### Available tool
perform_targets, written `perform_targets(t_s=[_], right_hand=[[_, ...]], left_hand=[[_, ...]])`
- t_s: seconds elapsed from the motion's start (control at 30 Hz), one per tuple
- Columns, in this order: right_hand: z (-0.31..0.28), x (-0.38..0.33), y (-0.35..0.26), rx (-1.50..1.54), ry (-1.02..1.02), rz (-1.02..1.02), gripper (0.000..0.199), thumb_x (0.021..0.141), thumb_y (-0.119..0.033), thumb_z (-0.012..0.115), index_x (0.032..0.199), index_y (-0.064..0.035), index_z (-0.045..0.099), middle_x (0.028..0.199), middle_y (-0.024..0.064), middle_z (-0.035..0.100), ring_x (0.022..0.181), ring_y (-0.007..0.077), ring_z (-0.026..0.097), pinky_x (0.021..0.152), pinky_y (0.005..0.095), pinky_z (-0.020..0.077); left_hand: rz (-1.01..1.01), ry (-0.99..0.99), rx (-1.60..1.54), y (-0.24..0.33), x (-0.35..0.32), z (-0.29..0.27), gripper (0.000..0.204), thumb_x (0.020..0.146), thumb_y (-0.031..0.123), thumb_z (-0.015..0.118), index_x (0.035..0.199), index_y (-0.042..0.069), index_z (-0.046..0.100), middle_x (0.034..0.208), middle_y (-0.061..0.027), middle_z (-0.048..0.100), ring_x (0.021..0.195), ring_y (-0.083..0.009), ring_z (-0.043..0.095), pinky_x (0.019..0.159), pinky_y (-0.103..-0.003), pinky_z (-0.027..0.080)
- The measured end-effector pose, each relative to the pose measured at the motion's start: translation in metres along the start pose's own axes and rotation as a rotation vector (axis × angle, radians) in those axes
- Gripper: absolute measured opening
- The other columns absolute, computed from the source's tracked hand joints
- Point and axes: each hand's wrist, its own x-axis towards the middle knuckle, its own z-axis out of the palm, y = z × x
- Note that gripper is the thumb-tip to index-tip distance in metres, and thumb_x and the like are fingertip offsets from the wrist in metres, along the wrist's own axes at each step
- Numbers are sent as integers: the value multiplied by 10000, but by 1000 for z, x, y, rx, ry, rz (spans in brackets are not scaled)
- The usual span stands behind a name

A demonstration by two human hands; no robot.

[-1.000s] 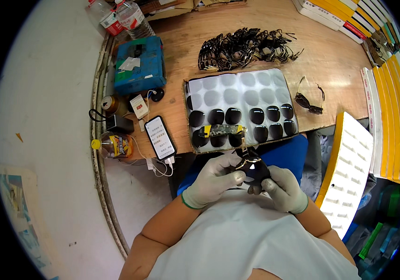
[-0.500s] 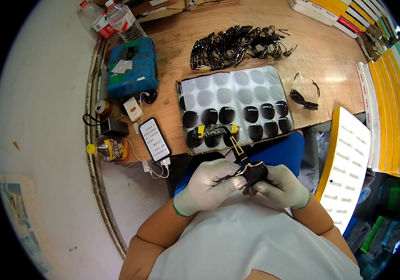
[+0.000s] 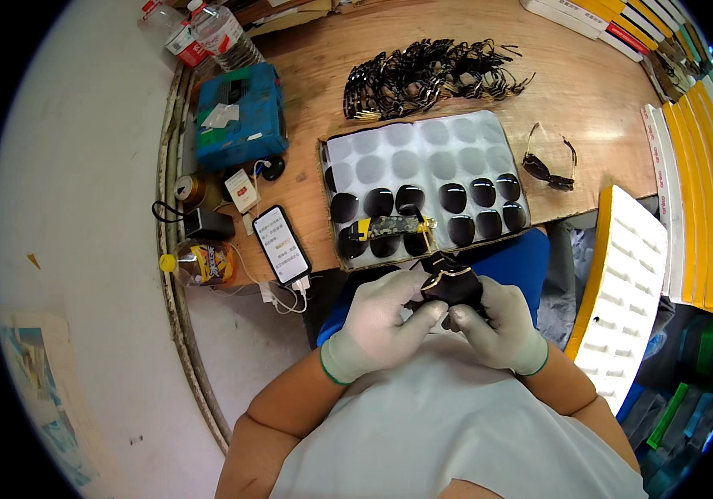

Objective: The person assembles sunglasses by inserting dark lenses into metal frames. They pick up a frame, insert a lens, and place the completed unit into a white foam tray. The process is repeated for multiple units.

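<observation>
Both hands wear pale gloves and meet in front of my chest around a pair of black sunglasses with gold trim. My left hand grips the frame from the left, its thumb at the lower edge of the lens. From the other side, my right hand pinches the frame with thumb and fingers. One temple arm points away from me over the tray of lenses. In that tray, dark lenses lie in rows, some under a white sheet. A yellow and black utility knife rests across the nearer lenses.
Behind the tray lies a heap of black frames; finished-looking sunglasses sit to its right. A phone, bottle and blue box stand left. A white slotted tray and stacked yellow-white boxes flank the right.
The sunglasses have turned and shifted slightly, so the temple arm shows shorter. My thumbs have moved closer together at the lens's lower edge. The whole view has shifted a little.
</observation>
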Motion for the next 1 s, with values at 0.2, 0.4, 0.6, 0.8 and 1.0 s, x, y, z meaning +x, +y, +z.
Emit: perform_targets(t_s=[0.2, 0.4, 0.6, 0.8, 1.0], right_hand=[[-25, 0, 5, 179, -163, 68, 427, 879, -120, 738, 1252, 35, 600, 963, 128, 745, 847, 192, 703, 792, 335, 553], [-51, 8, 48, -244, 4, -9, 480, 806, -34, 600, 1286, -26, 606, 1062, 226, 697, 976, 383, 680, 874, 463, 541], [-183, 57, 157, -1189, 548, -2, 554, 820, -51, 595, 1364, 2, 513, 1210, 158, 653, 1127, 367, 621, 979, 447, 490], [-222, 122, 191, -1333, 285, 289, 475, 861, -144, 617, 1317, -24, 563, 1241, 154, 656, 1199, 332, 610, 1023, 435, 480], [-243, 152, 175, -1198, 190, 491, 298, 844, -168, 658, 1128, -78, 671, 1122, 167, 728, 1078, 329, 702, 912, 422, 554]], left_hand=[[102, -248, 52, -8, 25, -5, 272, 821, 156, 778, 998, -18, 666, 1330, -268, 533, 1269, -401, 539, 1075, -441, 428], [58, -232, 330, -23, 53, 23, 324, 829, 196, 777, 1049, -23, 685, 1468, -372, 441, 1343, -498, 486, 1116, -492, 409], [310, -430, 372, 31, 88, 23, 286, 803, 156, 758, 1065, 46, 728, 1162, -190, 693, 1046, -315, 698, 814, -390, 565], [627, -534, 154, 118, 128, 47, 321, 622, 194, 771, 936, 129, 753, 1008, -95, 746, 856, -213, 673, 541, -287, 493], [763, -325, 339, 138, 133, 68, 221, 693, 165, 720, 896, 78, 722, 985, -97, 731, 775, -192, 655, 523, -248, 416]])
